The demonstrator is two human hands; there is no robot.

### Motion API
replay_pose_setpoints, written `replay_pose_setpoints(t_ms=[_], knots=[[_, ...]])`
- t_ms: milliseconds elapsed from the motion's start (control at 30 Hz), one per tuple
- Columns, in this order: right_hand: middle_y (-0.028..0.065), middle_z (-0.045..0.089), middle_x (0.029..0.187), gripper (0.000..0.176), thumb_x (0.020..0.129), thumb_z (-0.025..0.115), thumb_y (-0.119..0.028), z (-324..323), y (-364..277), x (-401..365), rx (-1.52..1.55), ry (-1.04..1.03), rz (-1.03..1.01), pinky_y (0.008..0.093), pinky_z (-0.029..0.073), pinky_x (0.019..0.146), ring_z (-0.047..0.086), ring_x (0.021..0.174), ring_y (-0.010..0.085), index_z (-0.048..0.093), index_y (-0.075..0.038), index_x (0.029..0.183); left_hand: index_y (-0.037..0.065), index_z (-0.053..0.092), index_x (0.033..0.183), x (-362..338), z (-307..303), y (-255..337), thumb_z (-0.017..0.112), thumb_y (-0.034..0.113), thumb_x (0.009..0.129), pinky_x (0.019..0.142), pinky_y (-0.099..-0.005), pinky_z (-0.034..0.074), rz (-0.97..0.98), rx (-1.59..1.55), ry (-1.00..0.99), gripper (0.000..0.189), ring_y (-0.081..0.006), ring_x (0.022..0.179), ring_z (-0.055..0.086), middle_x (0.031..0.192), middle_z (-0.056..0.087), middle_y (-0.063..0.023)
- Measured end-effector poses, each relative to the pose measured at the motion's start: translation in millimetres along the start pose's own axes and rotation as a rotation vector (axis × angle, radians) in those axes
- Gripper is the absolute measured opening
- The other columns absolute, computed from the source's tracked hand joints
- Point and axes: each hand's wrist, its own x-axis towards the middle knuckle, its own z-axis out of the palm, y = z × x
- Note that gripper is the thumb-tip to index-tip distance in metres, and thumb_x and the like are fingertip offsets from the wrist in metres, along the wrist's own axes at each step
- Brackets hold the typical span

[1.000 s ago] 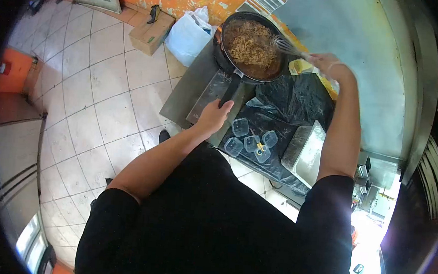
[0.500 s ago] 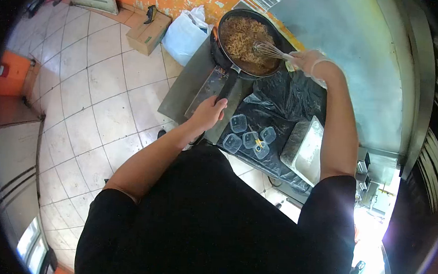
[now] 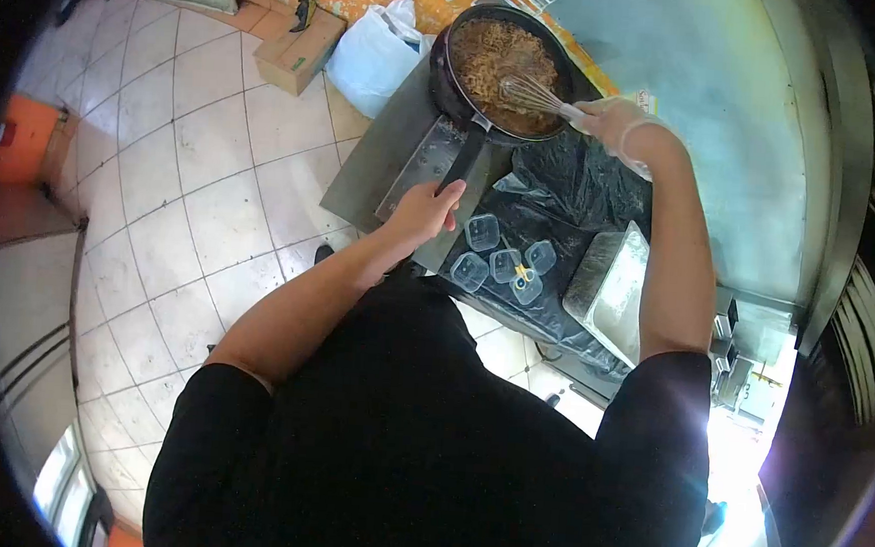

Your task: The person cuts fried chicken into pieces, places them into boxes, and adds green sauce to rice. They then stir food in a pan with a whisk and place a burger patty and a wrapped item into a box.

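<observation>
A deep black frying pan (image 3: 439, 81) stands at the far end of the counter, holding brown shredded food (image 3: 495, 64) in a brown sauce. My left hand (image 3: 427, 211) is wrapped round the pan's long black handle (image 3: 461, 163). In a clear plastic glove, my right hand (image 3: 617, 127) grips a wire whisk (image 3: 536, 96) by its pale handle. The whisk slants down to the left, its wire loops in the food at the pan's right side. What lies under the pan is mostly hidden.
Several clear plastic tubs (image 3: 482, 232) and yellow-handled scissors (image 3: 523, 272) lie on black plastic sheeting (image 3: 572, 197). A metal tray (image 3: 619, 295) is at the right. Beyond the counter's left edge are a white bag (image 3: 372, 64) and a cardboard box (image 3: 299, 54) on the tiled floor.
The whisk's loops have shifted slightly left and up within the pan. The pan appears a little further right and higher, with both hands still holding on; the view has moved slightly too.
</observation>
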Motion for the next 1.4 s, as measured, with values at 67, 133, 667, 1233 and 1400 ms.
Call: replay_pose_setpoints(t_ms=[67,133,667,1233,1400], knots=[[0.0033,0.053,0.073,0.038,0.098,0.063,-0.034,-10,17,4,0.049,-0.011,0.03,0.0355,0.045,0.064,0.047,0.063,0.0157,0.066,-0.02,0.134,0.003,0.062,0.094,0,0,-2,0.053,0.046,0.102,0.047,-0.028,0.036,-0.024,-0.011,-0.031,0.045,-0.0095,0.048,0.046,0.064,0.06,-0.0037],[0.009,0.071,0.121,0.043,0.102,0.05,-0.049,-22,28,1,-0.45,-0.047,-0.36,0.0422,0.051,0.095,0.067,0.107,0.0308,0.064,-0.025,0.135,0.003,0.063,0.093,2,-2,-6,0.053,0.048,0.102,0.048,-0.0284,0.036,0.0,-0.001,-0.008,0.047,-0.01,0.048,0.047,0.064,0.06,-0.0036],[0.0209,0.07,0.109,0.037,0.103,0.053,-0.032,-34,22,-8,0.022,-0.139,0.139,0.04,0.052,0.083,0.067,0.092,0.0331,0.064,-0.013,0.132,0.001,0.065,0.093,-89,-16,-35,0.06,0.037,0.096,0.075,-0.0443,0.051,0.161,0.62,-0.22,0.037,-0.0364,0.086,0.068,0.089,0.07,-0.0207],[0.0127,0.07,0.115,0.039,0.103,0.053,-0.039,-42,-3,-31,-0.034,-0.115,0.223,0.0396,0.053,0.087,0.067,0.098,0.0275,0.063,-0.021,0.136,0.006,0.072,0.112,-296,-151,-130,0.065,0.034,0.089,0.087,-0.0442,0.054,-0.528,0.795,-1.13,0.037,-0.041,0.1,0.068,0.108,0.07,-0.0237],[0.0116,0.07,0.105,0.041,0.099,0.059,-0.046,-20,-9,-26,-0.355,-0.078,0.069,0.0388,0.052,0.08,0.062,0.083,0.0221,0.068,-0.021,0.13,0.007,0.071,0.115,-277,-148,-144,0.065,0.034,0.089,0.087,-0.044,0.054,-0.552,0.76,-1.065,0.038,-0.0394,0.101,0.068,0.11,0.07,-0.0224]])
